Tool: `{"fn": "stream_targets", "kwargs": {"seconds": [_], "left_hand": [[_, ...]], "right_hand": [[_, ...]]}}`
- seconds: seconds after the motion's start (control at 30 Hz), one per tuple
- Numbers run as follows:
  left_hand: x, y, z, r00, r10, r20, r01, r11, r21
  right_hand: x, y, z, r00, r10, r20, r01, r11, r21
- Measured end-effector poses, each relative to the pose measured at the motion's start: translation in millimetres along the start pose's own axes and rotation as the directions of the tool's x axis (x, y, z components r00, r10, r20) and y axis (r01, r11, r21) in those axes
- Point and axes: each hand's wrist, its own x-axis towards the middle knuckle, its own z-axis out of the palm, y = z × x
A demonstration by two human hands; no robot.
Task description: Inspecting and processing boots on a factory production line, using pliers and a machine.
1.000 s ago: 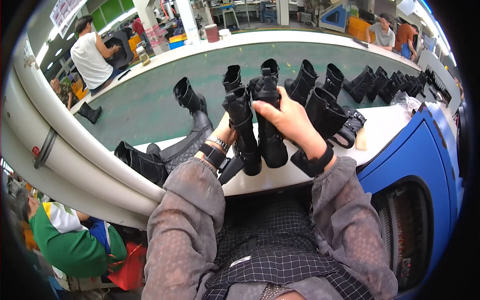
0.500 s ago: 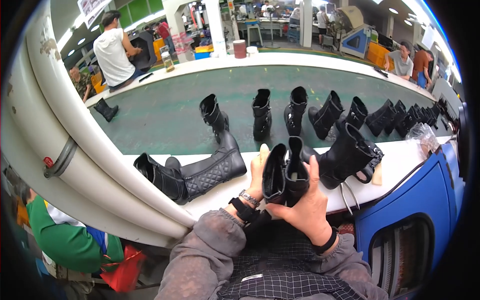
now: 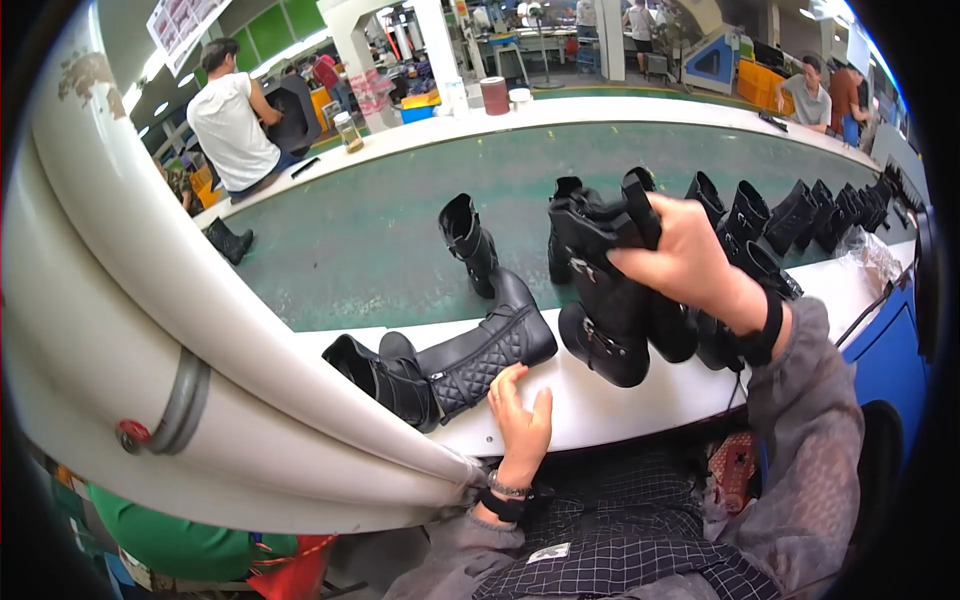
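My right hand [image 3: 690, 250] is closed on the tops of a pair of black boots [image 3: 610, 335] with buckled straps, held up over the white ledge [image 3: 590, 410]. The boots hang with their soles down. My left hand [image 3: 522, 425] is empty, its fingers apart, just above the ledge. Nearest to it is a black boot with a quilted shaft and a side zipper [image 3: 485, 355], lying on its side. Left of that lies another black boot [image 3: 375, 385], its opening to the upper left. Behind the raised pair, other boots are partly hidden.
A green conveyor belt [image 3: 350, 240] runs beyond the ledge, with a standing boot [image 3: 468, 240] and a row of black boots [image 3: 795, 215] at right. Thick white pipes [image 3: 250, 300] rise at left. A blue machine [image 3: 885, 350] stands at right. People sit across the belt.
My right hand has lifted the pair of boots up and forward, away from my body. The left hand has let go of them and now stays low, nearer the quilted boot.
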Motion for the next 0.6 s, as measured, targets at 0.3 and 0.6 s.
{"fn": "stream_targets", "kwargs": {"seconds": [0.3,0.6], "left_hand": [[-9,-17,-9,0.995,0.031,0.095,-0.034,0.999,0.027],[-11,-11,-12,0.979,0.081,0.187,-0.087,0.996,0.025]], "right_hand": [[69,-22,94,0.991,0.12,-0.065,-0.031,0.663,0.748],[106,-30,143,0.97,-0.102,-0.22,0.183,0.904,0.386]]}}
